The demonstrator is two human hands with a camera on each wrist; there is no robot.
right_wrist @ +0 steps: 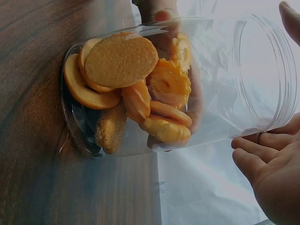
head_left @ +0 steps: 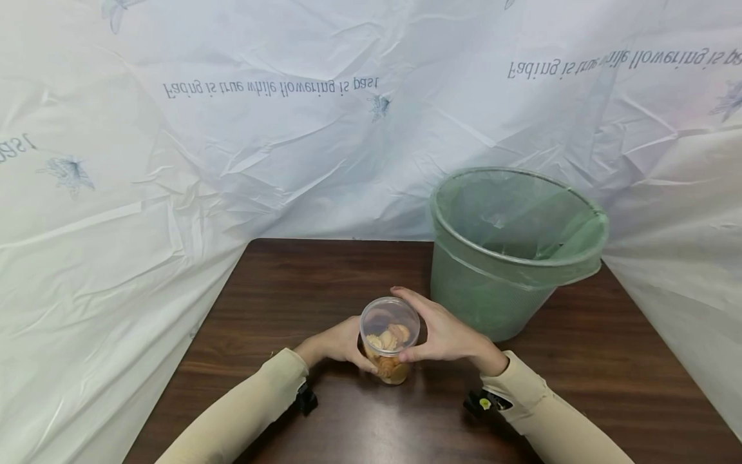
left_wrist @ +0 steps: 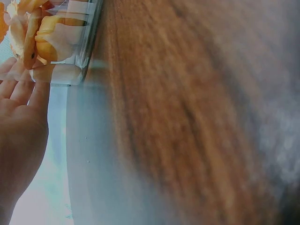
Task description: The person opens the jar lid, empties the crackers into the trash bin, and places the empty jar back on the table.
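Observation:
A clear plastic jar partly filled with round biscuits stands on the dark wooden table, near its front edge. My left hand grips the jar's side from the left, fingers curled round its lower body. My right hand curls round the jar's top rim from the right, thumb on the near side. In the right wrist view the jar fills the frame and the right hand sits at its rim. In the left wrist view the left hand lies against the jar.
A green mesh waste bin lined with a green bag stands at the back right of the table, close to my right hand. White printed plastic sheeting hangs behind and along both sides.

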